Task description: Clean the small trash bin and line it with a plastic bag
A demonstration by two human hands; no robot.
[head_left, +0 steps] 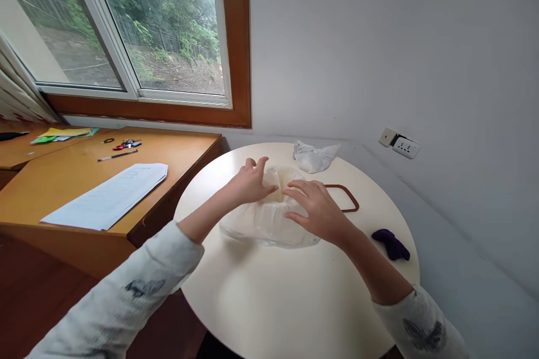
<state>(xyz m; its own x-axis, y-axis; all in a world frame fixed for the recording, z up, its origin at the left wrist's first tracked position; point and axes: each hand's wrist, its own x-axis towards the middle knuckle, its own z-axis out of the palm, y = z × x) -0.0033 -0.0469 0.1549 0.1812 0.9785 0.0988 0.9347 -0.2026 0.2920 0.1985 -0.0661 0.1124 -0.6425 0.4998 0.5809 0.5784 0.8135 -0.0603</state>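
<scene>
A translucent white plastic bag (pixel 273 224) stands on the round table, spread around what looks like a pale container; its mouth faces up toward me. My left hand (pixel 251 181) is at the left side of the bag's mouth, thumb reaching over the opening and fingers spread. On the right side of the mouth hovers my right hand (pixel 315 207), its fingers apart and curved toward the opening. Neither hand grips anything that I can see; whether the fingertips touch the plastic is unclear. A brown rounded ring-like frame (pixel 351 197) lies beside my right hand, partly hidden behind it.
Behind the bag, a crumpled white plastic bag (pixel 315 157) rests on the white round table (pixel 269 303). Dark purple cloth (pixel 391 244) lies near its right edge. A wooden desk (pixel 181 162) at left holds papers (pixel 109 193), a pen (pixel 118 155) and keys (pixel 127 144). A wall stands behind.
</scene>
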